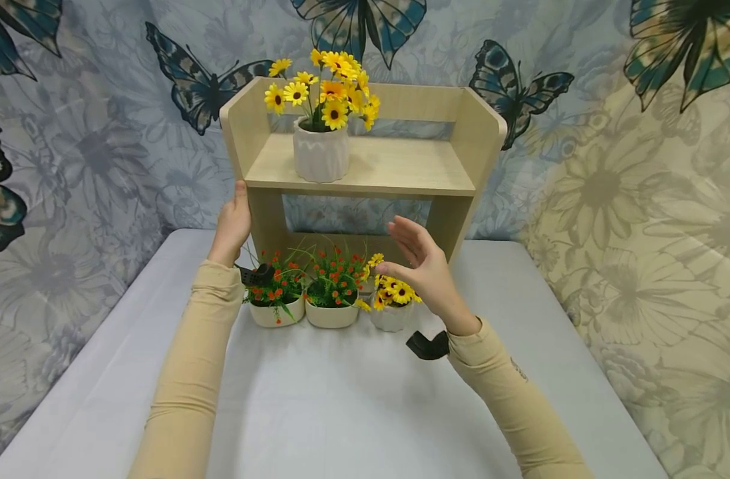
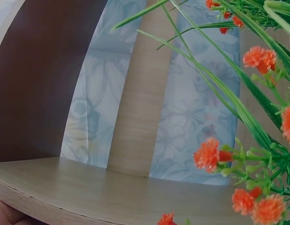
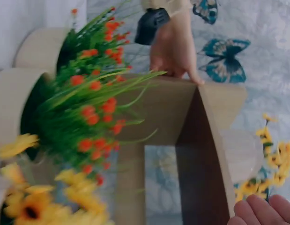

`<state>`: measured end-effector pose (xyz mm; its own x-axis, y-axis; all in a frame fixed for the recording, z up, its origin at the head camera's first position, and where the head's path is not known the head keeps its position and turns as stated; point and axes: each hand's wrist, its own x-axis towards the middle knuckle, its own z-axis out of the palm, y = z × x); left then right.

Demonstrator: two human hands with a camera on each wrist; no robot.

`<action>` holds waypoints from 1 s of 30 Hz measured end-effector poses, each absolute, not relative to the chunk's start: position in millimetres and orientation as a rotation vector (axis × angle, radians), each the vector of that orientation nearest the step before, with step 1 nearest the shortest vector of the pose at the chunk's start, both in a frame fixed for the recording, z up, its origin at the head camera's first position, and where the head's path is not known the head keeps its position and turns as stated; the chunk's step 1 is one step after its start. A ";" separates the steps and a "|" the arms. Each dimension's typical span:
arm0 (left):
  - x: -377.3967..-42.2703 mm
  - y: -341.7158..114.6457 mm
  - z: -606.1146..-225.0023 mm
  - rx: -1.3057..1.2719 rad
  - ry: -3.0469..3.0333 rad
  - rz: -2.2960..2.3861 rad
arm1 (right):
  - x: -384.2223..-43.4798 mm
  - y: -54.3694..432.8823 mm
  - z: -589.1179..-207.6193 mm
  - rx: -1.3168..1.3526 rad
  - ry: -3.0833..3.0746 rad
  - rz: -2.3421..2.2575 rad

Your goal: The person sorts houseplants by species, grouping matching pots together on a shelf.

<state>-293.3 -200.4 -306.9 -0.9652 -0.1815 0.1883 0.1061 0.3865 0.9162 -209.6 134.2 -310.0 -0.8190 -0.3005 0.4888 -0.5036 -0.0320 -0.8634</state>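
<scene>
A light wooden two-tier shelf stands toward the back of the table. On its upper board sits a white ribbed pot of yellow flowers. My left hand grips the shelf's left side panel by its front edge; fingertips show outside the panel in the left wrist view. My right hand is in the air before the lower opening, fingers apart from the thumb, holding nothing. Below it is a small pot of yellow flowers, partly hidden. Beside that are two cream pots, the left one and the middle one, with red flowers.
White cloth covers the table. Behind the shelf hangs a patterned backdrop with butterflies. The three lower pots form a row in front of the shelf's lower part. A dark wrist strap hangs by the right sleeve.
</scene>
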 end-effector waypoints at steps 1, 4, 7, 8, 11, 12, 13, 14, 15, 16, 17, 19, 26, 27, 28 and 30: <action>-294.0 -199.9 -306.5 0.065 -2.392 -1.607 | -206.5 139.8 -314.6 0.863 -2.074 1.964; -294.7 -198.5 -305.2 0.060 -2.398 -1.604 | -197.6 156.1 -328.1 0.828 -2.095 1.953; -294.6 -198.1 -304.9 0.073 -2.404 -1.608 | -189.5 169.5 -341.9 0.783 -2.151 1.940; -294.4 -198.2 -305.0 0.080 -2.402 -1.608 | -187.1 173.0 -346.5 0.767 -2.168 1.946; -294.3 -198.4 -305.7 0.099 -2.399 -1.608 | -180.9 182.0 -359.6 0.719 -2.215 1.953; -294.3 -198.5 -306.0 0.102 -2.398 -1.607 | -179.2 184.5 -363.7 0.708 -2.222 1.962; -294.2 -198.4 -306.1 0.101 -2.396 -1.605 | -177.7 187.2 -367.6 0.695 -2.230 1.967; -294.0 -198.2 -306.1 0.101 -2.397 -1.605 | -176.1 189.6 -371.4 0.680 -2.240 1.970; -294.0 -198.0 -306.3 0.101 -2.396 -1.608 | -174.6 192.2 -375.1 0.669 -2.245 1.976; -294.1 -198.0 -306.5 0.102 -2.397 -1.612 | -173.3 194.5 -378.6 0.659 -2.250 1.980; -294.3 -198.0 -306.9 0.101 -2.399 -1.610 | -171.8 196.8 -382.0 0.651 -2.255 1.982; -294.6 -198.0 -307.5 0.103 -2.402 -1.612 | -169.4 201.0 -388.8 0.642 -2.260 1.981; -295.2 -197.6 -308.2 0.137 -2.397 -1.602 | -170.6 208.3 -418.0 0.563 -2.294 1.957; -295.3 -197.7 -308.0 0.141 -2.395 -1.598 | -172.3 208.8 -422.7 0.543 -2.313 1.950; -295.4 -197.7 -307.9 0.142 -2.396 -1.596 | -174.1 209.2 -427.1 0.517 -2.345 1.934; -295.4 -197.6 -307.7 0.144 -2.394 -1.590 | -178.4 209.5 -434.9 0.462 -2.415 1.903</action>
<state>-295.4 -197.6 -307.7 -0.9604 -0.2263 0.1628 0.0624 0.3949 0.9166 -178.4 209.5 -434.9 -0.9553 -0.2110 0.2073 -0.2508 0.2065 -0.9458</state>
